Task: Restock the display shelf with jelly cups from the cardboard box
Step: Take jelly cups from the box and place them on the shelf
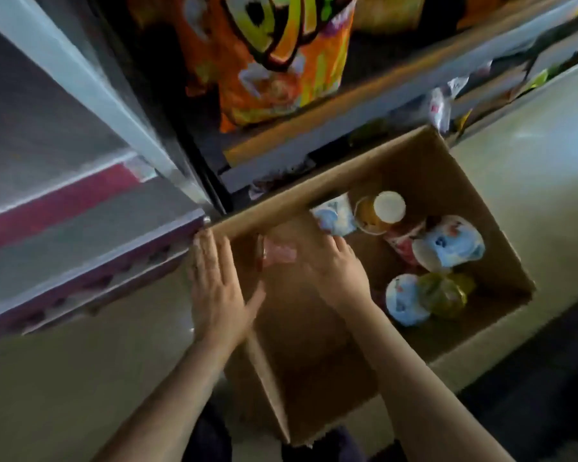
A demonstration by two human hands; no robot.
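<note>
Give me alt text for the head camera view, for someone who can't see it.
Both hands reach into an open cardboard box on the floor: the left hand open at its near corner, the right hand beside a pink jelly cup. More cups lie at the far end, below a snack shelf.

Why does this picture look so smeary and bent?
Head view: motion blur smears the snack bag, the shelf and both hands; the wide lens bows straight edges; light is dim, with the box's near-left corner in shadow and the cups soft.
</note>
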